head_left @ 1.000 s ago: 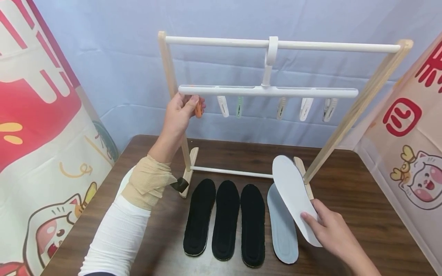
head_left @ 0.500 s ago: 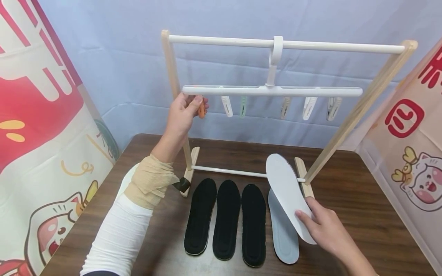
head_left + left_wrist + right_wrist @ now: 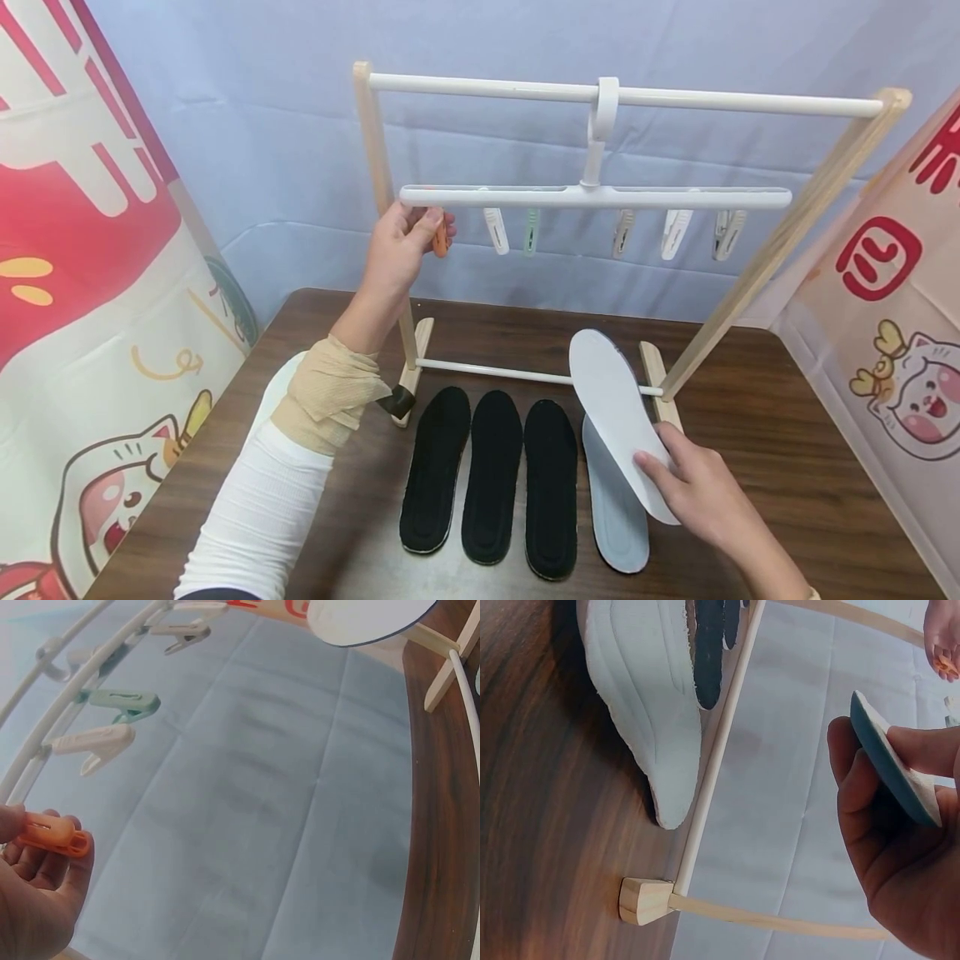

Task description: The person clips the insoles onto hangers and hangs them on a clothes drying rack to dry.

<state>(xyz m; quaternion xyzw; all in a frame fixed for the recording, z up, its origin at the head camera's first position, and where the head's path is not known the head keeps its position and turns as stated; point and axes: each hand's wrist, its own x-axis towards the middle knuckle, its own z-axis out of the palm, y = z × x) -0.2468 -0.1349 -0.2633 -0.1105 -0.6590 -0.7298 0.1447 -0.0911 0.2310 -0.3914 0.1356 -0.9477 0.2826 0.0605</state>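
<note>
My left hand (image 3: 396, 250) pinches an orange clothespin (image 3: 441, 240) under the left end of a white hanger (image 3: 517, 197). Between thumb and fingers the pin's handles also show in the left wrist view, as the orange clothespin (image 3: 54, 834). Low on the right, my right hand (image 3: 701, 487) grips one end of a white insole (image 3: 613, 408), tilted above the table with its far end raised. Its edge looks blue-green in the right wrist view, where thumb and curled fingers clasp the insole (image 3: 889, 761). A light grey insole (image 3: 618, 529) lies partly beneath it.
Three black insoles (image 3: 491, 483) lie side by side on the dark wooden table (image 3: 795, 467). A wooden rack (image 3: 375, 142) with a white top rod (image 3: 480, 87) carries the hanger. Several more clothespins (image 3: 677, 233) hang along it. Printed cloths flank both sides.
The right hand has shifted slightly left with the white insole, in front of the rack's lower rod. The left hand keeps its hold on the orange clothespin. The head view has shifted slightly.
</note>
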